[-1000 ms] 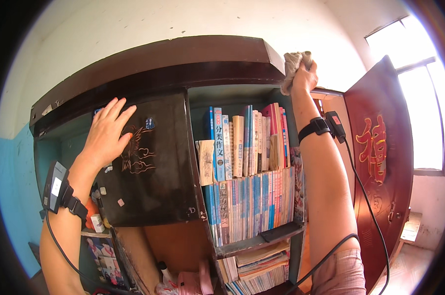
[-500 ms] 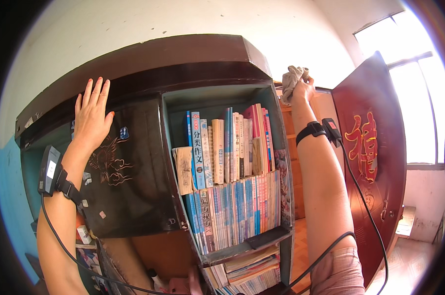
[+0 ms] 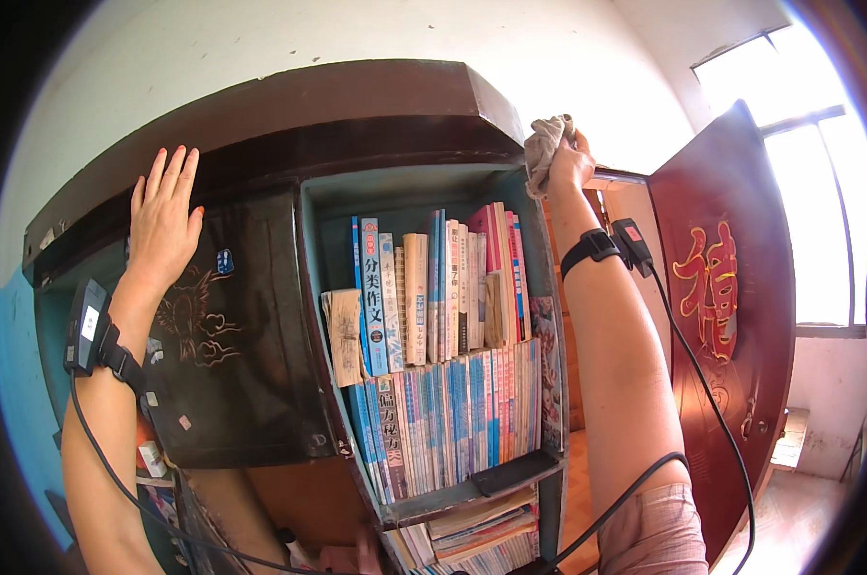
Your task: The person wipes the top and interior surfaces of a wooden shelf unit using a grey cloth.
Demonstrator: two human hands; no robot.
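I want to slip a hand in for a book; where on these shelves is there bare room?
Gaps show between the upper books and cabinet top, and above the worn beige book, left of the tall blue books. Crowded: the lower row, packed side to side, and the stacked books below.

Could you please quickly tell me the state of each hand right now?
Left hand: open, holding nothing.
Right hand: closed, holding a crumpled greyish cloth.

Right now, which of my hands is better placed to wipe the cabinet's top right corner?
Probably your right hand: it grips the greyish cloth beside that cabinet corner, while your left hand, showing no cloth, is spread near the top of the dark door.
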